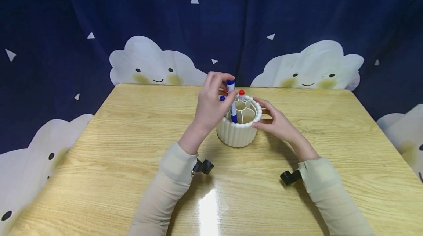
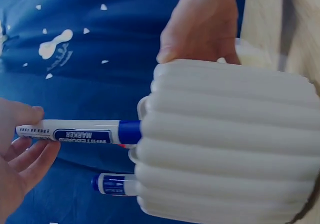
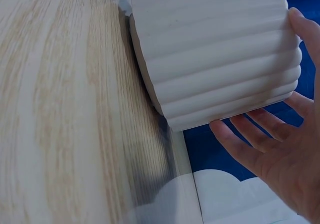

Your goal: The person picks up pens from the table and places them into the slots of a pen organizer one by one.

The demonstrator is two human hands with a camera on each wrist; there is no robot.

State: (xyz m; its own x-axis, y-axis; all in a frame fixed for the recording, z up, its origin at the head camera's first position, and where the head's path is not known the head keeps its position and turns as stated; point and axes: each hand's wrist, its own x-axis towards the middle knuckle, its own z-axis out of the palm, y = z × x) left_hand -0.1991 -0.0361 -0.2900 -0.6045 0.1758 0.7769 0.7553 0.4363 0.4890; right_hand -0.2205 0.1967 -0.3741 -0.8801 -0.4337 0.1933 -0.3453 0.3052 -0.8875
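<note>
A white ribbed pen holder [image 1: 238,133] with inner compartments stands mid-table. My left hand [image 1: 211,100] pinches the top of a blue whiteboard marker [image 1: 232,100] whose lower end stands inside the holder. The left wrist view shows that marker [image 2: 85,132] between my fingertips [image 2: 22,116], entering the holder [image 2: 225,144]. A second blue marker [image 2: 112,184] and a red-capped marker [image 1: 241,94] also stand in it. My right hand [image 1: 272,116] rests against the holder's right side, fingers straight and spread along the ribbed wall [image 3: 220,48].
The light wooden table [image 1: 132,136] ends at a dark blue curtain [image 1: 231,19] printed with white clouds. Small black wrist cameras [image 1: 203,166] sit on both beige sleeves.
</note>
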